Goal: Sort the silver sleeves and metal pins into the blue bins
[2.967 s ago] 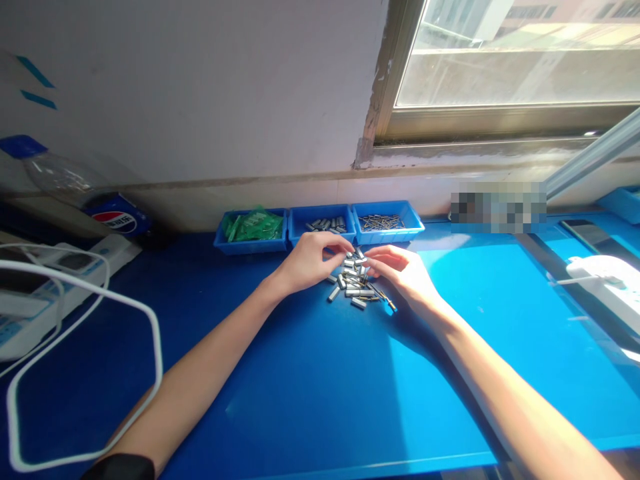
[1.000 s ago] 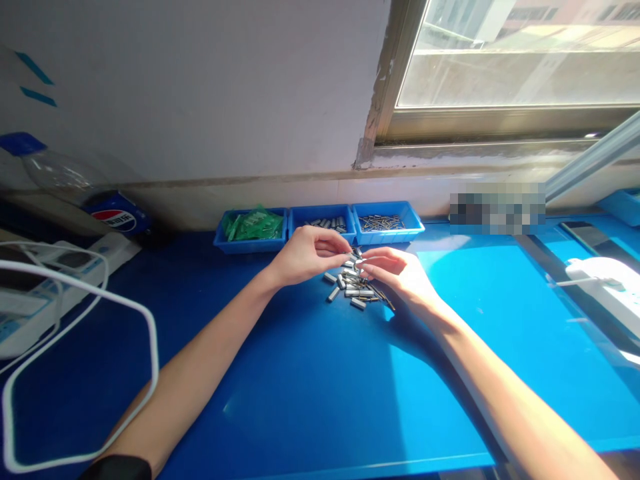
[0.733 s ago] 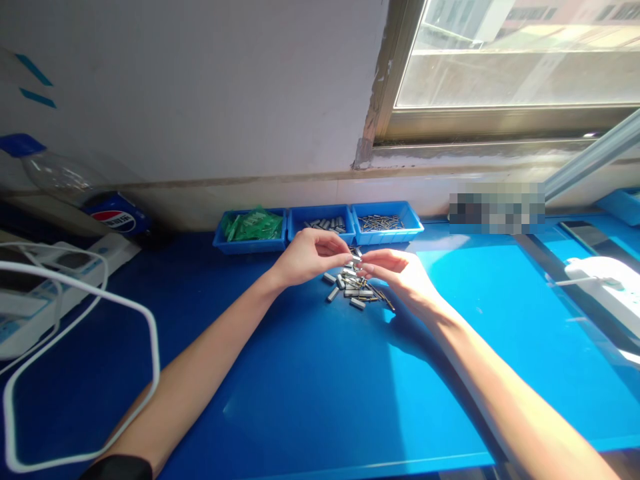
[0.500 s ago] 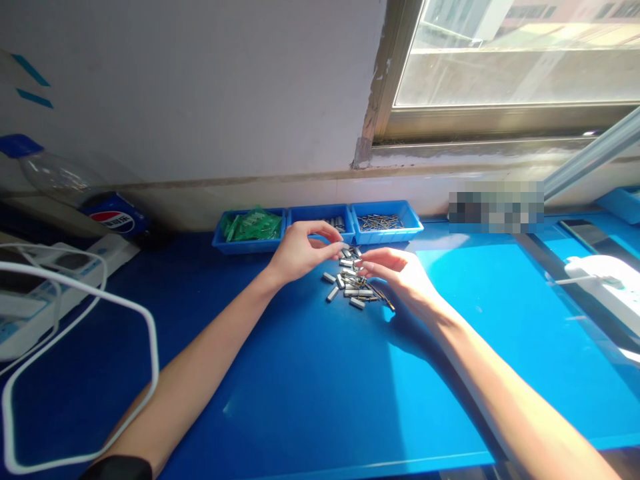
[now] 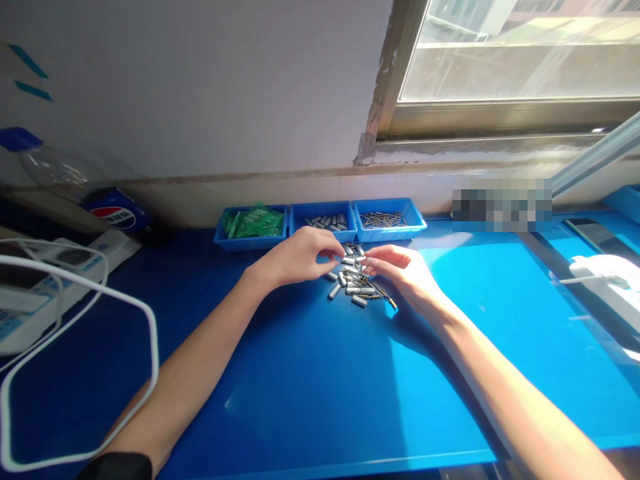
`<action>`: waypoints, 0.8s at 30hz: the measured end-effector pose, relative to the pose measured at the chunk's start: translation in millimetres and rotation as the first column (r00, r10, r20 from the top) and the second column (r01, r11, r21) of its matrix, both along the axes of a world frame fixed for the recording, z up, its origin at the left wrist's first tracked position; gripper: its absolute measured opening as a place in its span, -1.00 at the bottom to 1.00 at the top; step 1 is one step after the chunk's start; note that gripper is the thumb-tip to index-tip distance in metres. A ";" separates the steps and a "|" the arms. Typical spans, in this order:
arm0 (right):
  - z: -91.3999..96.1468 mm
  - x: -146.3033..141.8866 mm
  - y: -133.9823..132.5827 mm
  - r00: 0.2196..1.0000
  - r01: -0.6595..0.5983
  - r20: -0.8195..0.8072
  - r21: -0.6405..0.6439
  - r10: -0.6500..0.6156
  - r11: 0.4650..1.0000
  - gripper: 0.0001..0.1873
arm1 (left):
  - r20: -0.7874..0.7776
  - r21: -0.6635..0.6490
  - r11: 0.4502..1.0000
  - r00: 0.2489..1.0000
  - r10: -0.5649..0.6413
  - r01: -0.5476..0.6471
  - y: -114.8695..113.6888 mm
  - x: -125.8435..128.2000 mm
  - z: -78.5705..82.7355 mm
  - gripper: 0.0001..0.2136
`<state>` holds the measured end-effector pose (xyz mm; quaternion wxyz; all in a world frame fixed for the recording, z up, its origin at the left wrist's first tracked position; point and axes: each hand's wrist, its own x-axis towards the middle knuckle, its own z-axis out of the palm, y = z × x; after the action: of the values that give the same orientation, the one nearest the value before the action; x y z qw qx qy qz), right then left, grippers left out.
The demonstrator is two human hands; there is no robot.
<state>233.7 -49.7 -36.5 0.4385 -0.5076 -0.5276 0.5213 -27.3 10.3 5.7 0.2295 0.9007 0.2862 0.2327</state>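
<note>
The left hand [image 5: 305, 257], fingers curved, is at the left of the pile of metal parts [image 5: 356, 291]; the right hand [image 5: 403, 270], apart from it, brings thumb and fingertips close at the pile's right. Whether either grips a piece is unclear. The pile lies on the blue table [image 5: 300, 380]; beyond it stand three blue bins [image 5: 393, 234]. Well left of it is a bottle [image 5: 114, 208].

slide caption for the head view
Left hand and right hand at small metallic parts on a blue table, three blue bins behind.
</note>
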 end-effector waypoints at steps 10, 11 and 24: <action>-4.2 2.7 1.5 1.000 0.002 -0.013 -0.010 -0.002 1.000 -0.69 | -0.184 -0.158 0.982 0.974 -0.132 0.104 1.7 3.0 -15.2 -0.81; -4.7 3.2 1.4 1.000 0.000 -0.014 -0.009 0.000 1.000 -0.68 | -0.188 -0.166 0.981 0.974 -0.128 0.097 1.8 2.9 -15.4 -0.82; 4.3 1.2 -1.0 0.999 -0.006 0.031 0.002 0.006 1.000 -0.68 | -0.085 -0.084 0.996 0.996 0.014 -0.021 -0.1 -0.7 -2.1 -0.75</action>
<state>234.9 -50.7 -32.1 0.4293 -0.5135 -0.5365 0.5140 -28.0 10.2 3.5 0.2533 0.8966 0.3130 0.1840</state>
